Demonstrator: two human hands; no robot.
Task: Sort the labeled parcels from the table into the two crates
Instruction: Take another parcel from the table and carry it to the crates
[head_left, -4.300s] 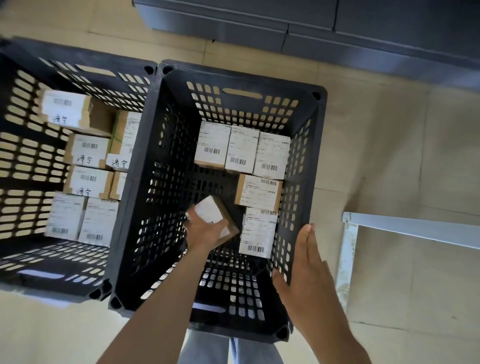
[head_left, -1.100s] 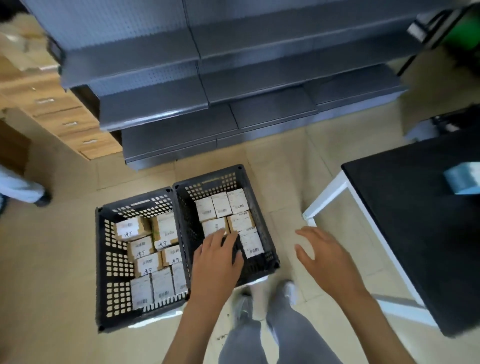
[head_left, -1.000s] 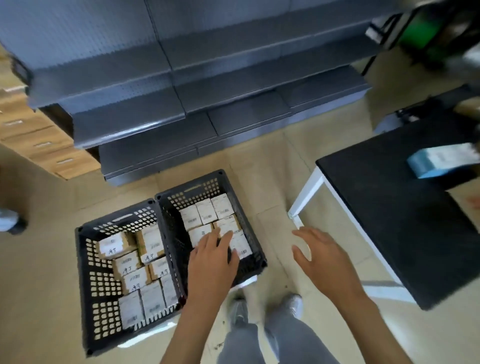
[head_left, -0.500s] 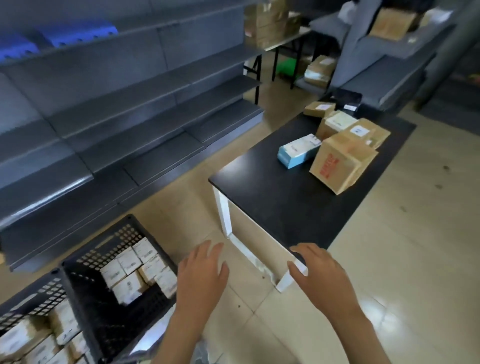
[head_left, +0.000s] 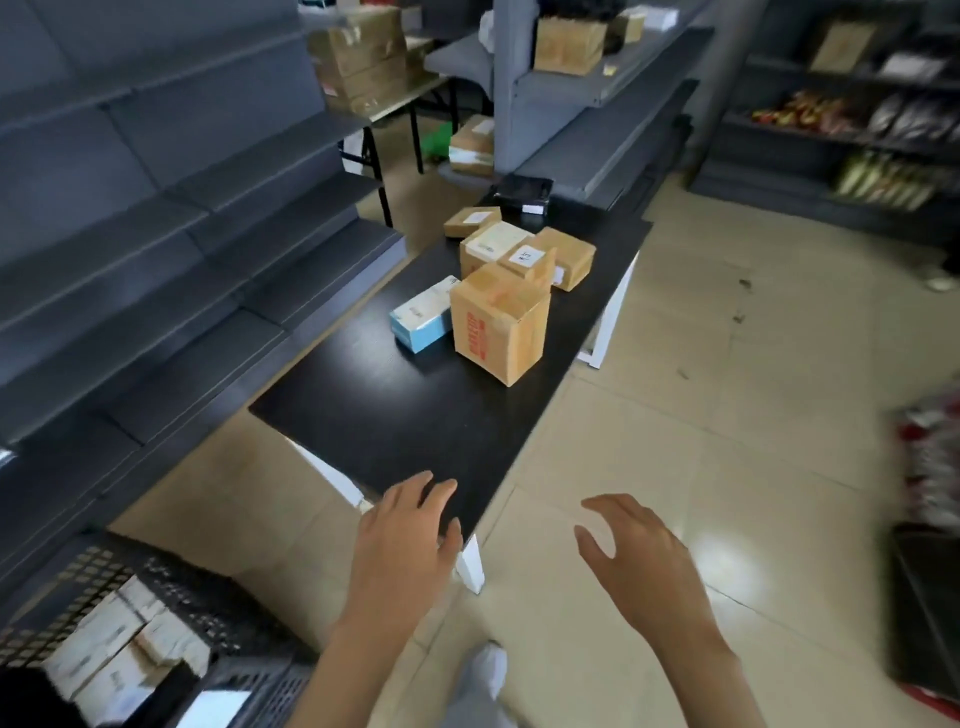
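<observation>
Change since the last placing: small labeled parcel no longer in the left hand (head_left: 402, 540), set down in the crate (head_left: 171, 613); view lifted from crate interior to worktop (head_left: 395, 410). Meaning for the task: one more parcel sorted, return trip for the next under way, several parcels left to sort.

Near, lower left: black slotted crate, one visible here, holding white-labeled parcels (head_left: 111, 649) packed side by side; labels blurred, unreadable.

Near, centre: both hands empty, fingers spread and relaxed, well apart from each other. Left hand over the near corner of the worktop, contact uncertain. Right hand (head_left: 641, 561) over bare floor, beside the worktop.

Middle: black worktop on white legs, near half bare.

Far end of worktop: tall brown carton (head_left: 498, 325) with red print, upright, taped on top. Just beside it, to its left, a pale blue and white box (head_left: 423, 322) lying flat. Behind, cluster of brown parcels (head_left: 519, 249) touching one another, white labels on top, one handwritten. Beyond, black wrapped packet (head_left: 522, 192) at the far edge.

Far: grey shelving, more cartons.
</observation>
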